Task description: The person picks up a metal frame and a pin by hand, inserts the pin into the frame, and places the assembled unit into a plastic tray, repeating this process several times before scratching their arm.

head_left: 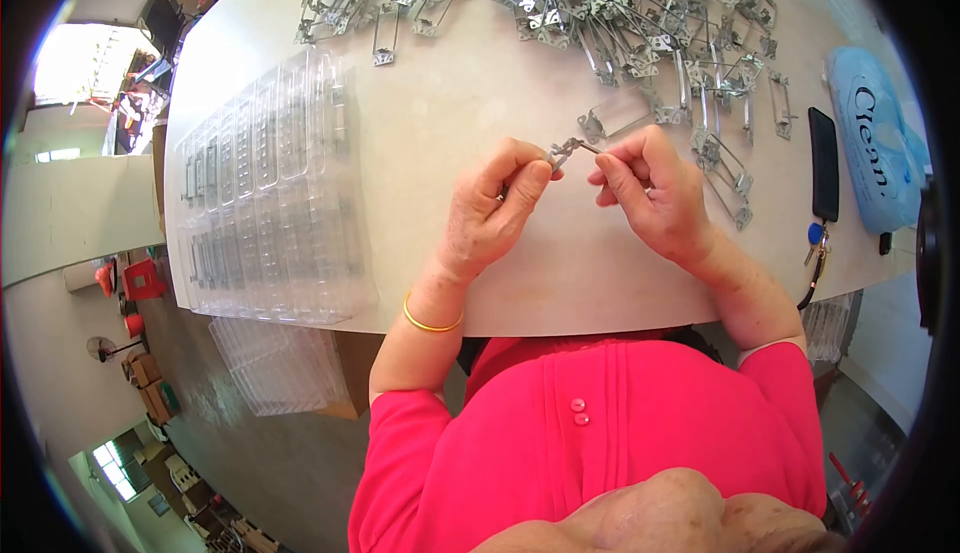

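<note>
My left hand [492, 208] pinches one end of a small metal linkage piece [569, 147] between thumb and fingers. The piece's thin rod-like other end is gripped by my right hand [655, 191], thumb against forefinger. Both hands hold it just above the table, in front of my chest. Close beyond them lies a loose metal piece [592, 127], and past that spreads a heap of similar silvery linkage pieces [610, 13] with flat holed plates and thin rods. Exact joints of the held piece are too small to make out.
Clear plastic blister trays [270, 193], with rows of metal parts in them, lie at the table's left. On the right are a black phone-like object [824, 165], keys [816, 238] and a blue "Clean" pack [872, 143]. More clear trays [280, 365] stand below the table edge.
</note>
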Motion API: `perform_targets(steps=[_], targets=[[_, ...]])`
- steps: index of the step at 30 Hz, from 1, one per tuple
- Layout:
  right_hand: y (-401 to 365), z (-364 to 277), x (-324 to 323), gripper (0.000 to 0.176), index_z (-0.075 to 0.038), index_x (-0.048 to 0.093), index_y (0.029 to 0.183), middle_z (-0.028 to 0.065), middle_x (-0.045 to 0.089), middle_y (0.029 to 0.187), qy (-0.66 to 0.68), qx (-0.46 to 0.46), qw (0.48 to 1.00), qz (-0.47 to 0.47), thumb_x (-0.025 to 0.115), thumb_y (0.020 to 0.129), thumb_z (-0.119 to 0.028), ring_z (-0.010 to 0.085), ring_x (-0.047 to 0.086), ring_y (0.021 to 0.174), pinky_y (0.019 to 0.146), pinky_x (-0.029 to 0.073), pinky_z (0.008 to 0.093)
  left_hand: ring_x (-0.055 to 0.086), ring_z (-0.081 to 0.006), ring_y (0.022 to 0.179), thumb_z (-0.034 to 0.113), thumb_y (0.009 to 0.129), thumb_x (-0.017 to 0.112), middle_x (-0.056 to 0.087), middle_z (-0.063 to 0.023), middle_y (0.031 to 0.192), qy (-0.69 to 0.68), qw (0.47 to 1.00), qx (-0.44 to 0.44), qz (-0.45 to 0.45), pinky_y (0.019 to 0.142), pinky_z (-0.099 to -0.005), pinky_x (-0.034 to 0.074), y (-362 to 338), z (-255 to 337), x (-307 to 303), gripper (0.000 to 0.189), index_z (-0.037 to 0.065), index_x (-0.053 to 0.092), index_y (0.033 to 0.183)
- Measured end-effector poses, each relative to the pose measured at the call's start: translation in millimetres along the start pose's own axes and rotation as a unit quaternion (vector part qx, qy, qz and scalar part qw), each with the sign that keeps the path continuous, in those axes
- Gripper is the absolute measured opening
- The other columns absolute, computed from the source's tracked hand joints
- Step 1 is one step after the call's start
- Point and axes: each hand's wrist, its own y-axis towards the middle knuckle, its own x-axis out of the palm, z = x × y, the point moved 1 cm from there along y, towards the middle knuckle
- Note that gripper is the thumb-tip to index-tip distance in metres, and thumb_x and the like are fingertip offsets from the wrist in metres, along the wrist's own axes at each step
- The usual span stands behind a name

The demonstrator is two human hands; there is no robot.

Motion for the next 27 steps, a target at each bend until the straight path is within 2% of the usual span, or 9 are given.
perform_targets(steps=[1,2,3,4,9,10,16,25,27], targets=[[1,-3,-2,0.015,-0.001,0.051,0.112,0.0113,0.072,0.086,0.031,0.074,0.996,-0.028,0.059,0.106,-0.011,0.0149,0.072,0.066,0.057,0.058,0.0265,0.052,-0.0084,0.067,0.011,0.107,0.057,0.071,-0.0104,0.096,0.0,1.0,0.001,-0.001,0.06,-0.0235,0.044,2,0,1,0.012,0.001,0.061,0.102],[2,-6,-3,0.015,-0.001,0.051,0.112,0.0113,0.072,0.086,0.03,0.074,0.996,-0.027,0.059,0.106,-0.011,0.0149,0.072,0.066,0.057,0.058,0.0265,0.054,-0.0103,0.069,0.007,0.104,0.06,0.071,-0.0107,0.096,0.068,0.995,0.068,0.005,0.062,-0.025,0.046,4,2,3,0.008,0.0,0.061,0.102],[2,-9,-3,0.019,-0.001,0.049,0.118,0.0125,0.071,0.086,0.151,0.158,0.974,-0.053,0.056,0.107,-0.014,0.0154,0.072,0.066,0.056,0.058,0.0274,0.057,-0.0122,0.072,0.003,0.101,0.062,0.07,-0.011,0.096,0.136,0.982,0.133,0.01,0.064,-0.0265,0.047,5,4,4,0.004,-0.001,0.062,0.101],[2,-9,-2,0.023,-0.001,0.047,0.123,0.0136,0.071,0.086,0.269,0.238,0.93,-0.076,0.053,0.109,-0.018,0.0158,0.071,0.065,0.056,0.058,0.0282,0.057,-0.0122,0.072,0.003,0.101,0.062,0.07,-0.011,0.096,0.136,0.982,0.134,0.009,0.064,-0.0265,0.047,5,4,4,0.004,-0.001,0.062,0.101],[7,-7,-4,0.035,-0.001,0.043,0.134,0.0157,0.072,0.088,0.347,0.276,0.887,-0.128,0.051,0.11,-0.027,0.0175,0.072,0.065,0.058,0.06,0.0299,0.063,-0.0184,0.078,0.0,0.098,0.064,0.07,-0.0133,0.097,0.12,0.984,0.133,-0.02,0.067,-0.0293,0.049,5,5,5,0.003,-0.001,0.062,0.098],[9,-5,-6,0.038,-0.001,0.043,0.135,0.0161,0.072,0.089,0.387,0.296,0.86,-0.154,0.051,0.11,-0.028,0.018,0.072,0.065,0.058,0.06,0.0298,0.063,-0.0184,0.078,0.0,0.098,0.064,0.07,-0.0133,0.097,0.12,0.984,0.133,-0.02,0.067,-0.0293,0.049,5,3,5,0.003,-0.001,0.062,0.098],[11,0,-10,0.045,0.0,0.041,0.141,0.0198,0.074,0.098,0.428,0.303,0.827,-0.204,0.052,0.11,-0.03,0.0203,0.076,0.07,0.058,0.063,0.029,0.062,-0.0193,0.08,0.004,0.098,0.065,0.069,-0.0146,0.097,0.058,0.991,0.106,-0.06,0.071,-0.0315,0.05,3,5,-2,0.007,-0.002,0.062,0.098],[14,3,-13,0.044,-0.002,0.047,0.14,0.0206,0.074,0.102,0.451,0.307,0.801,-0.248,0.052,0.109,-0.034,0.0201,0.076,0.071,0.056,0.064,0.028,0.06,-0.0167,0.078,0.006,0.099,0.065,0.07,-0.0117,0.094,0.09,0.989,0.06,-0.096,0.071,-0.0305,0.049,0,6,-2,0.008,-0.003,0.065,0.101],[16,3,-16,0.042,-0.002,0.05,0.136,0.0197,0.075,0.099,0.451,0.312,0.802,-0.237,0.052,0.109,-0.035,0.0198,0.076,0.07,0.056,0.063,0.0278,0.059,-0.0155,0.077,0.007,0.101,0.064,0.071,-0.0094,0.093,0.038,0.995,0.026,-0.084,0.071,-0.0302,0.049,-2,3,-2,0.01,-0.002,0.066,0.102]])
